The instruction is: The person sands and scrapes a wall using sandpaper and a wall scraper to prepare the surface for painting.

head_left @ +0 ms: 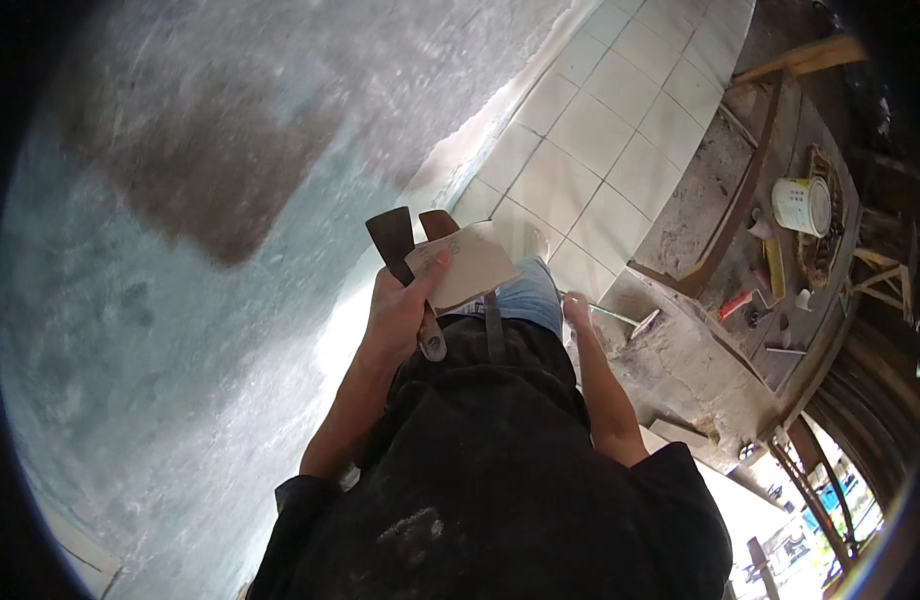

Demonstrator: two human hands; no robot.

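Observation:
My left hand (392, 318) is closed around a putty knife (390, 238) with a broad dark blade and a folded piece of sandpaper (465, 265), its pale printed backing facing up under my thumb. A second, brownish blade (438, 224) sticks out behind the paper. Below the fist a rounded handle end (433, 345) pokes out. By my right hip hangs my right hand (577, 310), small in view, its fingers mostly hidden. A thin greenish rod (608, 314) runs beside it toward the floor; I cannot tell whether the hand holds it.
To the left stands a pale blue-grey wall (180, 330) with a dark patch (230, 180). Light square tiles (580, 150) stretch ahead. On the right, a wooden board platform (815, 110) carries a white bucket (802, 206), a red-handled tool (736, 304) and other small items.

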